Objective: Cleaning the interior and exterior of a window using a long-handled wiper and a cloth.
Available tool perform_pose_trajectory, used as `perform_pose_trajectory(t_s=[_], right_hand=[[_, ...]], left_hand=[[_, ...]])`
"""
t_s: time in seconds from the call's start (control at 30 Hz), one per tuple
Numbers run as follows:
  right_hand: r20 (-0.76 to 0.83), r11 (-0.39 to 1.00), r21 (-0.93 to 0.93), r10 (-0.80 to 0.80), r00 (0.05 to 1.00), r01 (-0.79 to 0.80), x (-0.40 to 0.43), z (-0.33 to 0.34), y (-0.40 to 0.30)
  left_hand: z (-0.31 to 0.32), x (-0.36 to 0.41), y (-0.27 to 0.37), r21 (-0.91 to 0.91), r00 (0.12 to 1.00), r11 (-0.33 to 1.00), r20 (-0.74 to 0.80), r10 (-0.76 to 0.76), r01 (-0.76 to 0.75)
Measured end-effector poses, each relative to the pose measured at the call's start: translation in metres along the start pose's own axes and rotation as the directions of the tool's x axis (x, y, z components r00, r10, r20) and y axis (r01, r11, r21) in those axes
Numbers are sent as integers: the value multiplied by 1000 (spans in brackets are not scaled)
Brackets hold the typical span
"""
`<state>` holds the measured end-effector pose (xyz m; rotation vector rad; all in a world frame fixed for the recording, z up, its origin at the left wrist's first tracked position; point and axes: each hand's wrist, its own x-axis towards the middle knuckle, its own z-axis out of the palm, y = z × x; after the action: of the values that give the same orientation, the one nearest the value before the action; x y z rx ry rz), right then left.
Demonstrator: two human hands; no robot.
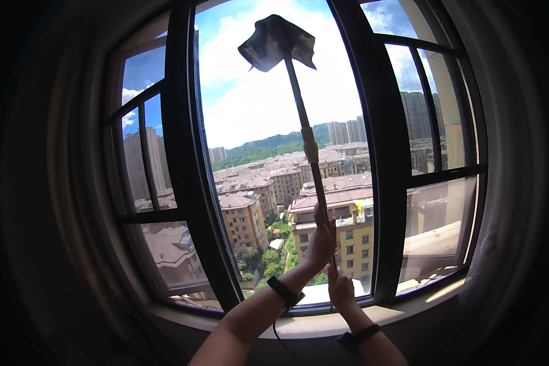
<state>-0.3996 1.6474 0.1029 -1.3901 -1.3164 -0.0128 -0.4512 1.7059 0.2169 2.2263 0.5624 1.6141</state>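
Both of my hands grip a long telescopic pole [293, 87] held almost upright, leaning a little to the left at its top. My left hand [321, 240] wraps the pole higher up, and my right hand [341, 287] holds it near its lower end. A pale joint collar [309, 146] sits partway along the pole. At the top a dark cloth cleaning head [274, 41] with drooping corners shows against the tall middle windowpane [251, 110]. Whether the cloth touches the glass cannot be told.
Dark window frame posts [384, 155] stand on both sides of the middle pane. Side windows [153, 151] with thinner bars flank them. Below runs a pale windowsill [311, 324], with a thin black cord [277, 331] hanging by my left forearm. Apartment buildings [242, 217] lie far below outside.
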Motion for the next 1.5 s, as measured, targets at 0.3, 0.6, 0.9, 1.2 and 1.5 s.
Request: perform_pose_trajectory(t_s=[0.3, 0.6, 0.9, 1.2, 1.5], right_hand=[[206, 963, -89, 267, 941, -254, -157, 54, 93], [-233, 906, 335, -188, 954, 260, 58, 46, -81], [-361, 941, -24, -324, 875, 338, 136, 19, -136], [-308, 877, -31, -465, 830, 479, 184, 51, -225], [-347, 945, -150, -326, 879, 291, 199, 50, -226]], left_hand=[[17, -183, -64, 56, 928, 954, 224, -299, 294], [-93, 69, 12, -71, 980, 978, 65, -190, 194], [-177, -39, 35, -95, 966, 994, 257, -31, 57], [-256, -183, -6, -279, 837, 795, 281, -469, 539], [-301, -248, -9, -339, 818, 745, 227, -528, 575]])
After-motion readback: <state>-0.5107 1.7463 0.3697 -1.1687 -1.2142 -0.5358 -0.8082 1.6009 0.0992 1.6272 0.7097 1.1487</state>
